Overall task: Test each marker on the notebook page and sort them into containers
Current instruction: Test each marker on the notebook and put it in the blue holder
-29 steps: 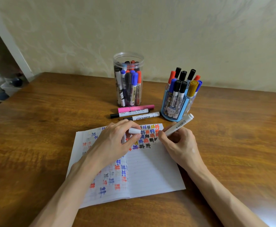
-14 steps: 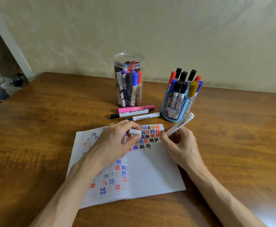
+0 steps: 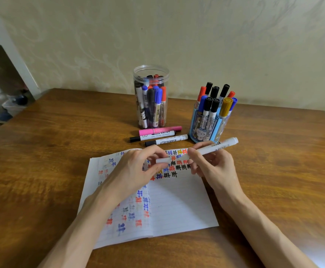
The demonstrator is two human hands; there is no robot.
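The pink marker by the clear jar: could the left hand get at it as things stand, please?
Likely yes: the path from the left hand to the pink marker looks open, though its fingers pinch the white cap.

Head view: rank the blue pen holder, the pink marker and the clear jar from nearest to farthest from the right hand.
1. Blue pen holder, just beyond the right hand.
2. Pink marker, farther left, lying flat.
3. Clear jar, upright behind that marker, farthest back.

right hand (image 3: 212, 167) | lifted white marker (image 3: 215, 147) off page (image 3: 177, 206) | now flatter, nearer cap (image 3: 161, 160) in left hand (image 3: 134, 171)
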